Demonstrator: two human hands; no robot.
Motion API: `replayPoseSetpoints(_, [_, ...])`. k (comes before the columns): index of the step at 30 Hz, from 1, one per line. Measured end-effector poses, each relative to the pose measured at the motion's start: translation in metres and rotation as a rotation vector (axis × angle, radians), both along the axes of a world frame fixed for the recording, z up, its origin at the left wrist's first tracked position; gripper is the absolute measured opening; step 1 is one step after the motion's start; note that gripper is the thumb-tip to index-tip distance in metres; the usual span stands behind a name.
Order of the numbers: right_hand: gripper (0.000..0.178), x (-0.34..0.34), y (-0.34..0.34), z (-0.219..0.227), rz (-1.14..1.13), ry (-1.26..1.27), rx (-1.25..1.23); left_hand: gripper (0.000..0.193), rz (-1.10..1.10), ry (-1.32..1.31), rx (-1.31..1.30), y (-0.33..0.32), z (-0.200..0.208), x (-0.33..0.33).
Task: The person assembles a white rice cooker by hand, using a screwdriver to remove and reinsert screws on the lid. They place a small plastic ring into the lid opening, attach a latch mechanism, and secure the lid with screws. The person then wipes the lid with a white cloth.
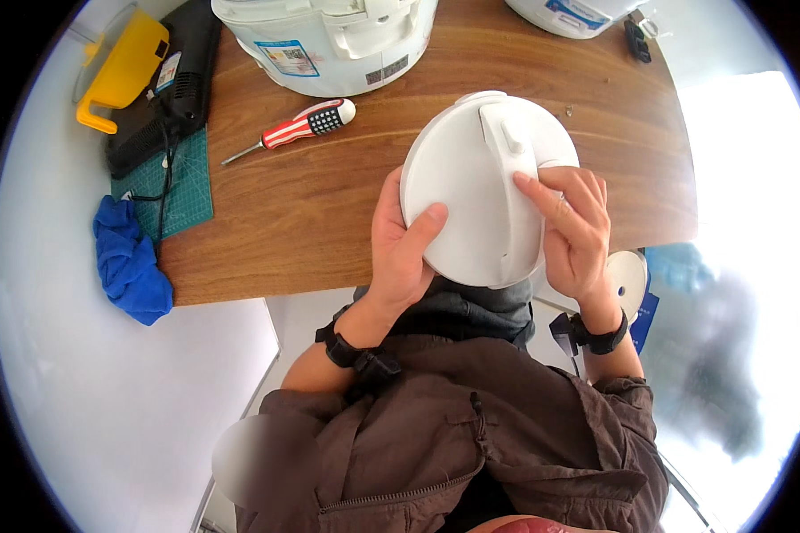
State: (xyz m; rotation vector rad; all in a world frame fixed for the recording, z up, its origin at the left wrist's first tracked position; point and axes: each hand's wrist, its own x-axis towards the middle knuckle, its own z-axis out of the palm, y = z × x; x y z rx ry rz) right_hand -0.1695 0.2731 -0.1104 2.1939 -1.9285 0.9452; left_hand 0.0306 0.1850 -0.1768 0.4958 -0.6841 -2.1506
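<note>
Over the near edge of the table I hold a round white lid (458,191) with a raised ridge across it and a small knob near the ridge's far end. My left hand (400,235) is closed on its left rim, thumb on top and fingers hidden beneath. My right hand (573,222) is closed at the right rim, with a fingertip resting on the ridge and the other fingers curled. Whether those fingers hold anything small, I cannot tell. To the left lies a screwdriver (302,127) with a red, white and dark patterned handle, touched by neither hand.
A white pot-like appliance body (329,53) stands at the back, and another white container (564,13) sits far right. At left are a black device (182,89), a yellow handled container (129,71), a green cutting mat (187,191) and a blue cloth (132,262).
</note>
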Motion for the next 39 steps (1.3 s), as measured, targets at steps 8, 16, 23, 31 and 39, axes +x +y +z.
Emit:
replayPoseSetpoints(8, [0.062,0.025,0.003,0.004,-0.149,-0.084,0.036,0.053,0.011,0.008,0.004,0.002,0.0,0.001])
replayPoseSetpoints(16, [0.068,0.042,0.006,-0.001,-0.201,-0.109,-0.169,0.061,0.142,-0.119,-0.325,0.011,0.019,0.003])
replayPoseSetpoints(23, [0.063,0.047,0.0,0.012,-0.143,-0.162,-0.27,0.062,0.219,-0.16,-0.548,0.012,0.057,0.007])
replayPoseSetpoints(31, [0.067,0.041,0.007,0.032,-0.074,-0.231,-0.25,0.061,0.268,-0.262,-0.713,0.008,0.075,0.008])
replayPoseSetpoints(39, [0.07,0.035,0.01,0.044,-0.049,-0.29,-0.195,0.059,0.238,-0.252,-0.737,0.004,0.081,0.007])
